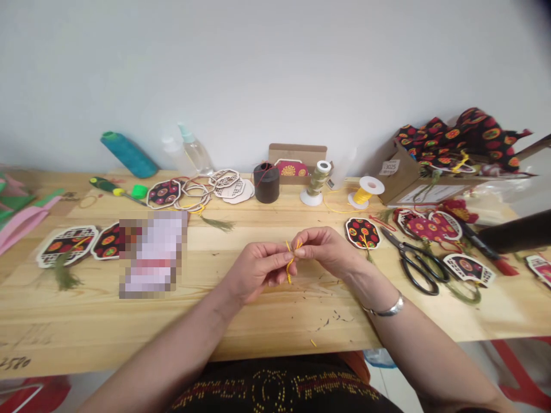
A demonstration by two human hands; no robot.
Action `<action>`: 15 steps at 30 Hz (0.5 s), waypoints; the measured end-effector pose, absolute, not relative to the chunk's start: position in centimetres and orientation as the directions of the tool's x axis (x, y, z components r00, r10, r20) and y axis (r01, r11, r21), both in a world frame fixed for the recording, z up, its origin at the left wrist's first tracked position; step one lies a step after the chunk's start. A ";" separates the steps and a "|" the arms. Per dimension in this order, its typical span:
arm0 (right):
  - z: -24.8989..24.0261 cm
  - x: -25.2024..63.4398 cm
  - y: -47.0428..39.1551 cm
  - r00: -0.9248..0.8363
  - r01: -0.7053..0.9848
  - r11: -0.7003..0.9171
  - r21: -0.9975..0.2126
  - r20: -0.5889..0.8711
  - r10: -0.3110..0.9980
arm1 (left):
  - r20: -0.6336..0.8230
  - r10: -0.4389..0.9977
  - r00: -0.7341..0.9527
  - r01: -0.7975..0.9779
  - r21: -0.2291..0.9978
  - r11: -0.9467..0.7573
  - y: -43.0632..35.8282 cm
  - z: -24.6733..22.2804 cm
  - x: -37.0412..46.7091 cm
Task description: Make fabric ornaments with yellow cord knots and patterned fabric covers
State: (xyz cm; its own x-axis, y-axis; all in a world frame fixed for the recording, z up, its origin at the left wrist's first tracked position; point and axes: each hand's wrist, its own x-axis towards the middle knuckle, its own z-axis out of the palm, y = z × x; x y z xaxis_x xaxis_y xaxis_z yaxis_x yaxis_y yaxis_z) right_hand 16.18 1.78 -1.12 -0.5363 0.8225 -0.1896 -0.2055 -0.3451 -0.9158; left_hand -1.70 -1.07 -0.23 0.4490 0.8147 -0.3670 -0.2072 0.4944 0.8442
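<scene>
Close together above the wooden table, my left hand and my right hand both pinch a short yellow cord. One end of the cord hangs below the fingers, and small strands stick up between the fingertips. Part of it is hidden by the thumbs. Right of my right hand lies a dark floral ornament with a yellow cord and a green tassel. Beyond it are black-handled scissors. A spool of yellow cord stands farther back.
Along the back stand a black thread spool, a gold thread cone and a spray bottle. A cardboard box with floral cloth is at the right. Left lie ornaments, a screwdriver and a teal thread cone.
</scene>
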 end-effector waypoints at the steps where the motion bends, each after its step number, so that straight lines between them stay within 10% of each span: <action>1: -1.2 16.2 1.8 -0.519 -0.203 -0.339 -0.918 -0.192 0.833 | -0.359 0.824 0.439 -0.203 0.853 0.480 -1.0 -0.2 -1.7; 15: -0.4 15.8 1.6 -0.354 -0.101 -0.274 -0.956 -0.223 0.908 | -0.192 0.939 0.284 -0.039 0.977 0.212 -1.4 -0.2 -1.3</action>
State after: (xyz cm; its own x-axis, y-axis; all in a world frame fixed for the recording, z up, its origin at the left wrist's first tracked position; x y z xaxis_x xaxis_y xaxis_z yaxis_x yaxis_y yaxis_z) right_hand 15.80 1.60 -0.44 -0.3539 0.9082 -0.2233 -0.1009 -0.2744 -0.9563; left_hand -1.34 -1.37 -0.19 0.2837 0.9394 -0.1924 -0.0386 0.2117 0.9766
